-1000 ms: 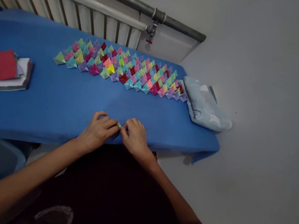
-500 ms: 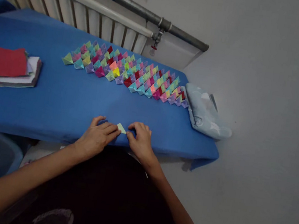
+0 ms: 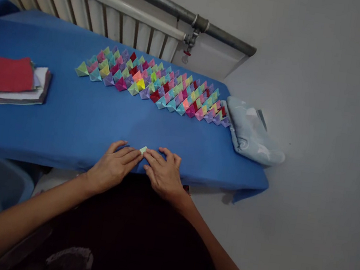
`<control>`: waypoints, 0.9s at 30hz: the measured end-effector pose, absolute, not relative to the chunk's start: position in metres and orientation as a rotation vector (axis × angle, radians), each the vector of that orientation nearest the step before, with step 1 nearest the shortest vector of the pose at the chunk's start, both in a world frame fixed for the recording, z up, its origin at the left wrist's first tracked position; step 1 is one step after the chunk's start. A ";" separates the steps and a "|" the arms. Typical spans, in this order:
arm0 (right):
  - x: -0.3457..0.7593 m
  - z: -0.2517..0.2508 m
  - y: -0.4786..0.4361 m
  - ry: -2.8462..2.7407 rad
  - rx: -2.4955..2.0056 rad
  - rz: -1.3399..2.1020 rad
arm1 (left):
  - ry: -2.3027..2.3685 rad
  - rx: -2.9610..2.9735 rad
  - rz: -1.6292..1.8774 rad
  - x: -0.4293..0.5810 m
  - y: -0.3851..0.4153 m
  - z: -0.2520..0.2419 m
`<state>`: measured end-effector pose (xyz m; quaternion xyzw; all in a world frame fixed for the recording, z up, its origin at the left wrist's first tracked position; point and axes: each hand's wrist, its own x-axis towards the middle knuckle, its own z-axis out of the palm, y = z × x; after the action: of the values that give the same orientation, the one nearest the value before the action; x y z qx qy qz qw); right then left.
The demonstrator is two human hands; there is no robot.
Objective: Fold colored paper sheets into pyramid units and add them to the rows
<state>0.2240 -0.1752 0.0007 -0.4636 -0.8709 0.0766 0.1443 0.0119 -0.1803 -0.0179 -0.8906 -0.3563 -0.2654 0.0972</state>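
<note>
The right hand (image 3: pixel 165 172) has shifted inward over the past half-second, fingers extended and thumb spread, fingertips on a pale-green paper (image 3: pixel 143 150) near the blue-covered table's (image 3: pixel 75 138) front edge; the left hand (image 3: pixel 114 164) touches its other side, any pinch unclear.

Folded patterned cloth (image 3: pixel 253 138) noted at right edge of table (image 3: pixel 66 137); radiator (image 3: pixel 81 5) beyond far edge; metal pipe (image 3: pixel 166 5) above radiator.
</note>
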 end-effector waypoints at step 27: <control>0.222 0.005 -0.173 -2.452 -1.333 0.312 | -1.257 -2.544 -0.862 0.029 -0.188 -0.021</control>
<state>0.2221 -0.1729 0.0054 -0.4680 -0.8611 0.1096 0.1660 0.0290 -0.1879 -0.0208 -0.8545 -0.4222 -0.2896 0.0877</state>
